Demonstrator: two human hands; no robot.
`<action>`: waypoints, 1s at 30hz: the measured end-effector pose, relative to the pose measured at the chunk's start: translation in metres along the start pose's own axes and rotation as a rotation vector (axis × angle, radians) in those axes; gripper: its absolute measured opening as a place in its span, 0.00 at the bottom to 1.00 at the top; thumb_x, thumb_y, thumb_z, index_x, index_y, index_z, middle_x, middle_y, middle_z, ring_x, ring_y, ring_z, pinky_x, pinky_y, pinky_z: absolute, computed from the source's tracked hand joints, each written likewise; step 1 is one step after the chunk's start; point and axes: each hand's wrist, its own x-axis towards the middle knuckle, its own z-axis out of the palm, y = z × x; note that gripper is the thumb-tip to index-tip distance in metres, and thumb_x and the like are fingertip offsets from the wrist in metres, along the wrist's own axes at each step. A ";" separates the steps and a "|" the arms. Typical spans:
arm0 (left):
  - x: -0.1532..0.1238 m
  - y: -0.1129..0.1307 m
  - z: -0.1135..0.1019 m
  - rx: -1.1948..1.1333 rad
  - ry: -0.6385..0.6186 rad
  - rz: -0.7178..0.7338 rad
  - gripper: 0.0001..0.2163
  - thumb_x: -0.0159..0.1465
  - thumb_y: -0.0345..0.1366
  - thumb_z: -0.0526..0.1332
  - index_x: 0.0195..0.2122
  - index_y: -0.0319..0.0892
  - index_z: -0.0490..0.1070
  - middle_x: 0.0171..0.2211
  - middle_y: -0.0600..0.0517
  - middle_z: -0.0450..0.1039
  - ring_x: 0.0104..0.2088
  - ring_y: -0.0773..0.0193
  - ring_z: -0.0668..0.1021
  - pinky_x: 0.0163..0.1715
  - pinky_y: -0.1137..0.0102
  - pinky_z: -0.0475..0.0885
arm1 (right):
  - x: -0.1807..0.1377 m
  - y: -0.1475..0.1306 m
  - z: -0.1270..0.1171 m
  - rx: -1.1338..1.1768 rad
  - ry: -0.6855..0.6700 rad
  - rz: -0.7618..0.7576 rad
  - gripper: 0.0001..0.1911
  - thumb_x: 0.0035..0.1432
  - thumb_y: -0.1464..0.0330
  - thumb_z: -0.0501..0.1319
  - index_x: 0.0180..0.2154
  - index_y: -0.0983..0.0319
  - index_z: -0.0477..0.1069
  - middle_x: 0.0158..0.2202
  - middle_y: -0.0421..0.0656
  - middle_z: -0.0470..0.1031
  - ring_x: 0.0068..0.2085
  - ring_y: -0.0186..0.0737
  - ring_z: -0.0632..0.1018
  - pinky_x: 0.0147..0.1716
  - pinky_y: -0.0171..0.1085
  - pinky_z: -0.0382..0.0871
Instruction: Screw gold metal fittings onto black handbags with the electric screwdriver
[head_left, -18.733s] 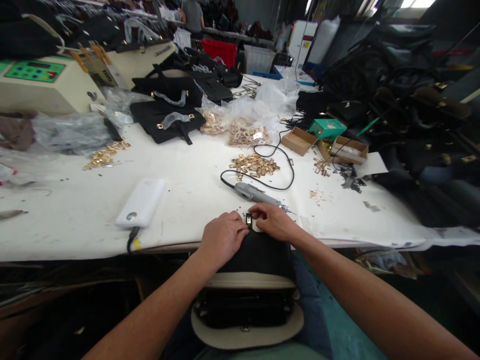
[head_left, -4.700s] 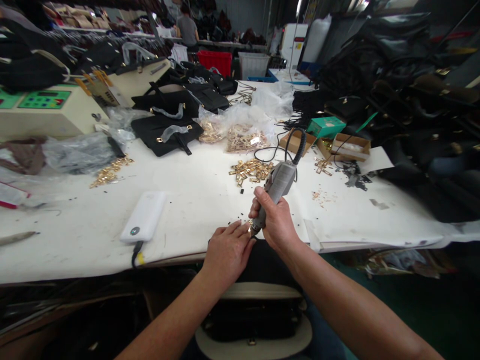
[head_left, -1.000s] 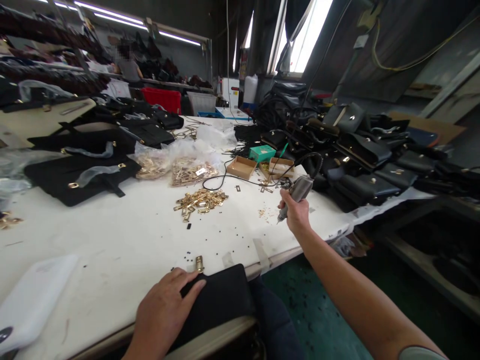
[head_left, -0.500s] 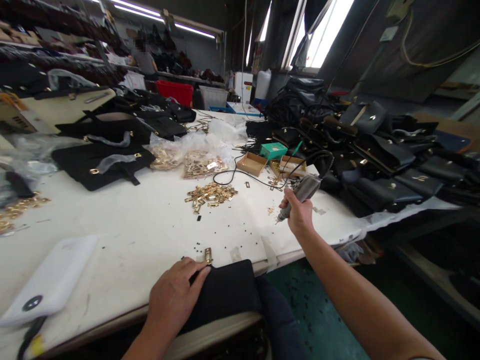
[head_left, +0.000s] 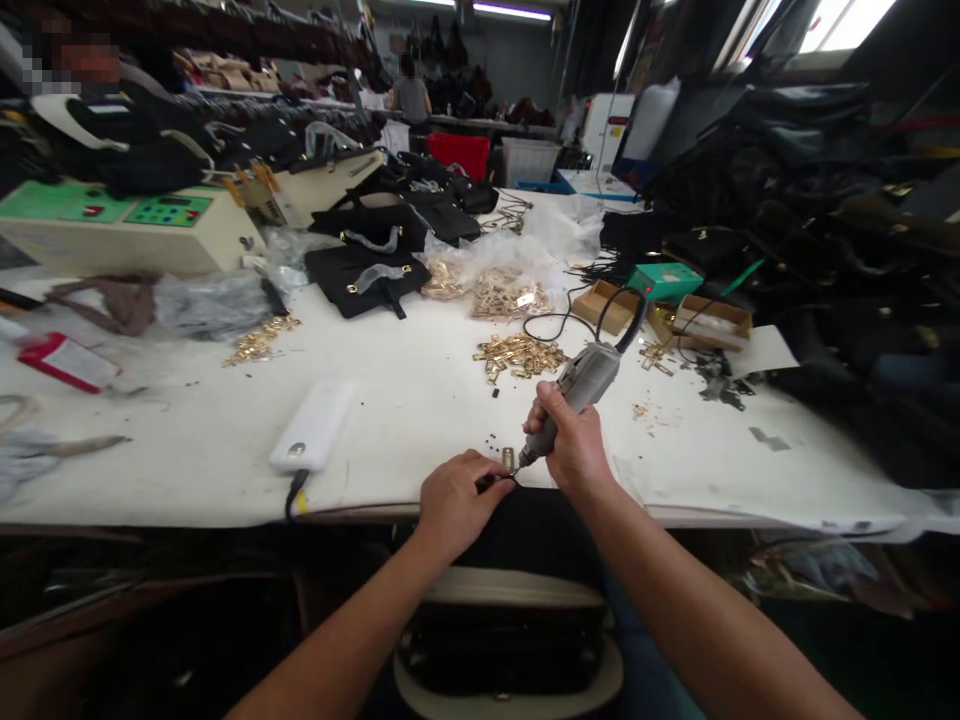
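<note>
A grey electric screwdriver (head_left: 589, 377) with a black cable is gripped in my right hand (head_left: 576, 445). Its tip points down and left, reaching the small gold metal fitting (head_left: 508, 459) at the flap edge of a black bag (head_left: 544, 525). My left hand (head_left: 459, 505) pinches that edge beside the fitting, thumb on the near side. Whether the tip sits in a screw is too small to tell. The open bag, with beige edging, rests at my lap against the table edge. A pile of gold fittings (head_left: 517, 357) lies beyond my hands.
A white power bank (head_left: 313, 425) with a cable lies to the left. Cardboard boxes (head_left: 712, 322), a green box (head_left: 664, 282) and plastic bags of fittings (head_left: 506, 290) stand farther back. Black bags (head_left: 367, 275) and a green-panelled machine (head_left: 135, 235) line the back left. People are in the background.
My right hand has brought the screwdriver leftward to the fitting beside my left hand. The left hand keeps its pinch on the flap. The view has turned left.
</note>
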 end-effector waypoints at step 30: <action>0.003 -0.007 0.003 0.004 -0.022 0.031 0.07 0.67 0.41 0.63 0.40 0.53 0.81 0.41 0.56 0.81 0.44 0.62 0.80 0.44 0.68 0.70 | -0.005 0.004 0.011 0.005 -0.009 0.005 0.20 0.50 0.55 0.73 0.29 0.61 0.69 0.19 0.35 0.67 0.20 0.33 0.68 0.21 0.34 0.66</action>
